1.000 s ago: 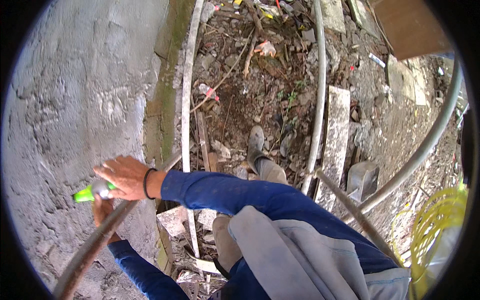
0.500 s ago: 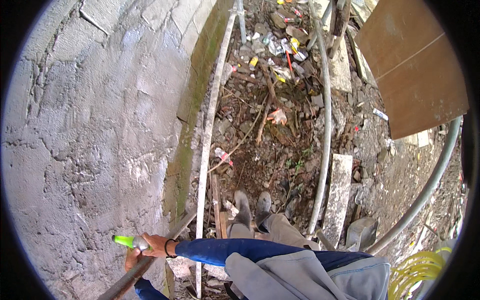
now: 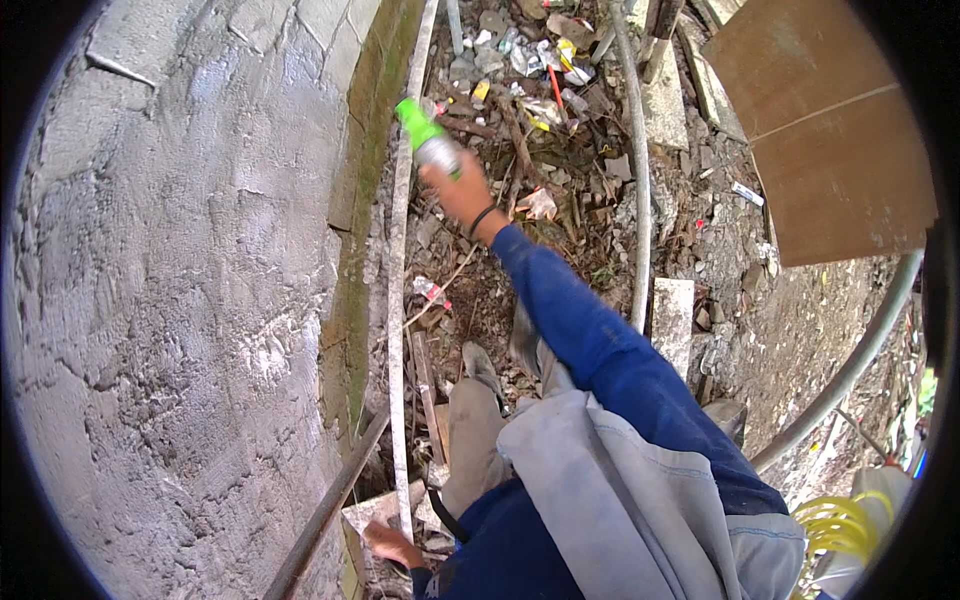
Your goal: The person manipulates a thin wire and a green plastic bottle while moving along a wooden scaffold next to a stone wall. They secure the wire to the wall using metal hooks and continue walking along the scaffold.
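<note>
My right hand (image 3: 465,195) is stretched far forward, closed round a cylinder with a bright green end and a silver-grey middle (image 3: 436,150). Motion blurs the cylinder, so its exact kind is unclear. It hangs over the pale upright pole (image 3: 399,250) beside the wall. Low in view, my left hand (image 3: 392,545) is near that pole's lower end, just right of a brown, rusty-looking bar (image 3: 335,500). Its fingers look loosely extended, and nothing shows in them.
A rough grey plastered wall (image 3: 200,300) fills the left side. Rubble and litter (image 3: 540,70) cover the ground ahead. A grey pipe (image 3: 642,200), a brown panel (image 3: 830,150) and a curved pipe (image 3: 860,370) stand to the right. Coiled yellow hose (image 3: 840,525) is at lower right.
Both hands were together at the cylinder by the wall and the brown bar. My right hand has swung forward and right with the cylinder; my left has moved away to the right.
</note>
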Tool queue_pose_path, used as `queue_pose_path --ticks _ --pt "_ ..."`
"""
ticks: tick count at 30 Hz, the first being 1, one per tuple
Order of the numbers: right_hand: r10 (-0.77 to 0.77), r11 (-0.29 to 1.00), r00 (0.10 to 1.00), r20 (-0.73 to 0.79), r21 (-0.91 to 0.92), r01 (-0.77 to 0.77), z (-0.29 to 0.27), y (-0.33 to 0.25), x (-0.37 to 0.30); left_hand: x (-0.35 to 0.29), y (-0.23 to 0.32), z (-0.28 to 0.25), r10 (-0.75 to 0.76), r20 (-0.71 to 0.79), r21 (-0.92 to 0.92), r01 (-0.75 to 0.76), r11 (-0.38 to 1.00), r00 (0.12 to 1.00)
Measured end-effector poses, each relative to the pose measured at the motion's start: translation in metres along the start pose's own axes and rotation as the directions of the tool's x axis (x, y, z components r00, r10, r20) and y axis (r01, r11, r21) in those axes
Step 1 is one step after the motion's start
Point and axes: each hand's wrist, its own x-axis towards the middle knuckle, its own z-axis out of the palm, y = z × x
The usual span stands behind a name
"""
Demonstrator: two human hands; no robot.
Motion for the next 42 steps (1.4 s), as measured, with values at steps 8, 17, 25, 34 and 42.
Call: queue_pose_path --ticks 8,17,25,34,42 --pt "0.026 0.997 0.998 -0.062 -0.069 -0.031 -0.174 -0.020 0.159 -0.031 0.409 0.096 0.787 0.233 0.106 -0.820 0.563 0.571" --pt "-0.041 0.998 0.997 0.067 -0.046 0.044 -0.295 -0.085 0.293 -0.003 0.505 0.260 0.362 0.425 -0.015 -0.394 0.919 0.829" --pt "0.312 0.708 0.897 0.313 0.554 -0.439 -0.238 -0.045 0.325 0.153 0.634 0.247 0.155 -0.009 -0.453 -0.142 0.880 0.988" --pt "0.018 0.754 0.734 0.679 0.473 -0.456 -0.191 -0.036 0.532 0.245 0.849 0.269 0.524 -0.617 -0.062 -0.700 0.711 0.587" --pt "-0.027 0.872 0.693 0.721 0.355 -0.335 -0.019 -0.063 0.758 0.253 0.857 0.329 0.859 -0.120 0.133 -0.849 0.511 0.498"
